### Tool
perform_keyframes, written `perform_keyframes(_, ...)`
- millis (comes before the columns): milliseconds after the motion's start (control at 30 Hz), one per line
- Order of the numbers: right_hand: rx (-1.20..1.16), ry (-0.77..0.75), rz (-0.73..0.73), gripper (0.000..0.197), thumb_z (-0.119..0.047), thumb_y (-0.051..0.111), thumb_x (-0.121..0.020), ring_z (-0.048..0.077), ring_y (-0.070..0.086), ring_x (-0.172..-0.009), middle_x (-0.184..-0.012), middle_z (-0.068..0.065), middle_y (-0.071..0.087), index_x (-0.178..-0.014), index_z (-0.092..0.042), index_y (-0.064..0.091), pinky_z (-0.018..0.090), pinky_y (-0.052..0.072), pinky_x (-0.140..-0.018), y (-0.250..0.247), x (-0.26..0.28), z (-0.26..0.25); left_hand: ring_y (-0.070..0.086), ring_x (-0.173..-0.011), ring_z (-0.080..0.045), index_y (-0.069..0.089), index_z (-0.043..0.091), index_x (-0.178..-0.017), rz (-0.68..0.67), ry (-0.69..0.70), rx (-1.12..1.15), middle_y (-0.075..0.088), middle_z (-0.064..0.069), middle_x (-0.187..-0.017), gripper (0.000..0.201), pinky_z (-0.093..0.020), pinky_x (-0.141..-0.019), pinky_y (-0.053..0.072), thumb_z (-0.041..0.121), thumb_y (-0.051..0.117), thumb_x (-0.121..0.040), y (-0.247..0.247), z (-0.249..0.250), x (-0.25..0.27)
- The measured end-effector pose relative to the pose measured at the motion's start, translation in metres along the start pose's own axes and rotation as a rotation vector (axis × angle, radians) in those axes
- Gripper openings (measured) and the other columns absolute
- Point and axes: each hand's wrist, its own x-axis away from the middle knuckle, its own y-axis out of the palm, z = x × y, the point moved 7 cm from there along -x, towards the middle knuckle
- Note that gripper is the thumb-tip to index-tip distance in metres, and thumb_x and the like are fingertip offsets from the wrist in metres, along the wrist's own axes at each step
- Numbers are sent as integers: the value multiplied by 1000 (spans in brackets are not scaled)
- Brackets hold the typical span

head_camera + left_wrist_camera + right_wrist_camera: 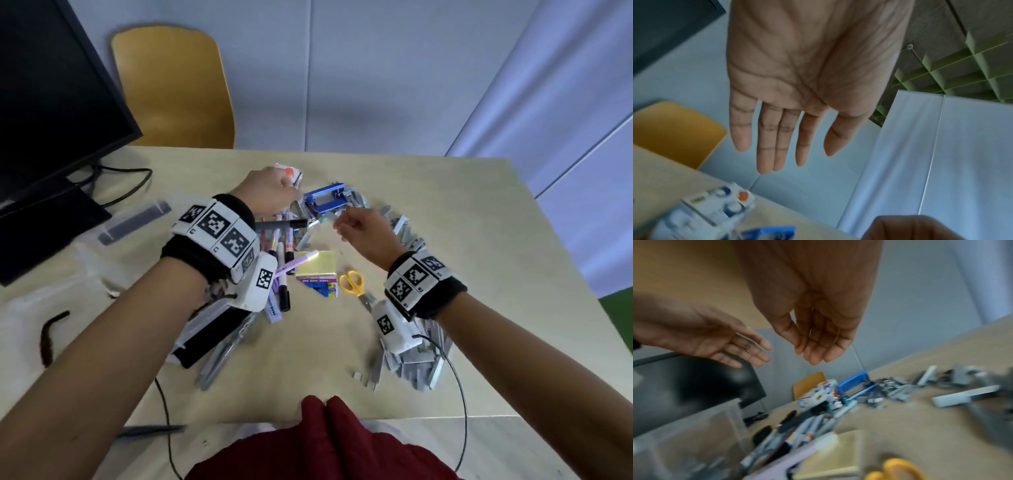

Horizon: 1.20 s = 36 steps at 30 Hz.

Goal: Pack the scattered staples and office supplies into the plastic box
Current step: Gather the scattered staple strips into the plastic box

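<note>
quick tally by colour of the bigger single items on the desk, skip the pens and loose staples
Blue: 1, the blue hole punch
Yellow: 2, the yellow sticky note pad and the yellow-handled scissors
White: 1, the white printed box
Total: 4

Your left hand (807, 91) hangs flat, fingers straight; your right hand (813, 324) hangs loosely curled, holding nothing
</note>
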Motion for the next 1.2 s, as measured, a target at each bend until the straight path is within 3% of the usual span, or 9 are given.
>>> perform_keyframes(100, 151, 55, -21, 18, -4, 50, -86, 18, 57, -81, -82, 4, 64, -91, -1, 68, 21, 37, -74, -26, -3, 41, 51, -98, -24, 62, 5, -103, -40, -1, 25, 59, -13, -108, 26, -27, -76, 35, 19, 44, -91, 35, 25, -19)
perform_keyframes(300, 325, 158, -188, 23, -4, 50, -86, 25, 57, -108, -114, 12, 63, -105, -5, 64, 26, 41, -90, -39, -11, 113, 44, -73, -20, 52, 11, -79, -113, -40, 78, 50, -11, -81, 11, -26, -55, 29, 10, 46, -88, 110, 50, -55)
perform_keyframes(500, 528, 129, -255, 41, -4, 45, -83, 28, 44, -124, -130, 5, 52, -122, -12, 56, 38, 39, -101, -23, -23, 143, 59, -96, -29, 54, 8, -91, -211, -146, 178, 61, -18, -101, 11, -32, -85, 48, 11, 44, -90, 171, 47, -73)
perform_keyframes(567, 568, 140, -273, 46, -5, 44, -85, 29, 38, -127, -136, 3, 47, -129, -14, 49, 41, 36, -104, -19, -25, 146, 62, -89, -30, 54, 5, -94, -257, -246, 369, 62, -18, -95, 12, -32, -77, 52, 9, 44, -91, 187, 42, -70)
perform_keyframes(667, 624, 128, -279, 36, -6, 42, -89, 32, 38, -124, -129, 8, 49, -123, -8, 51, 42, 38, -98, -13, -30, 146, 63, -93, -33, 56, -5, -111, -290, -455, 756, 59, -17, -95, 23, -26, -60, 48, 6, 42, -96, 204, 31, -62)
perform_keyframes(867, 517, 126, -252, 21, -11, 49, -90, 32, 51, -110, -113, 18, 56, -104, 3, 56, 37, 41, -87, -15, -35, 150, 60, -79, -25, 48, -14, -122, -200, -619, 1194, 58, -16, -85, 34, -30, -88, 46, 7, 39, -98, 225, 17, -58)
perform_keyframes(1000, 272, 95, -222, 22, -22, 55, -91, 16, 55, -89, -101, 9, 64, -98, -3, 63, 22, 36, -78, -20, -27, 134, 52, -117, -34, 50, -10, -115, -226, -700, 1548, 57, -23, -113, 40, -35, -98, 42, 20, 27, -103, 234, 22, -54)
perform_keyframes(1067, 186, 84, -247, 19, -21, 59, -88, 9, 52, -84, -100, 5, 66, -100, -6, 64, 17, 33, -79, -17, -22, 121, 57, -108, -29, 53, -5, -98, -231, -699, 1642, 58, -21, -115, 41, -36, -92, 45, 27, 27, -103, 236, 26, -56)
perform_keyframes(1200, 107, 96, -197, 23, -17, 61, -87, 8, 52, -83, -99, 4, 66, -106, -7, 64, 16, 35, -77, -26, -26, 112, 59, -44, -18, 53, 0, -78, -245, -727, 1680, 62, -12, -55, 49, -25, -53, 47, 34, 28, -102, 240, 28, -59)
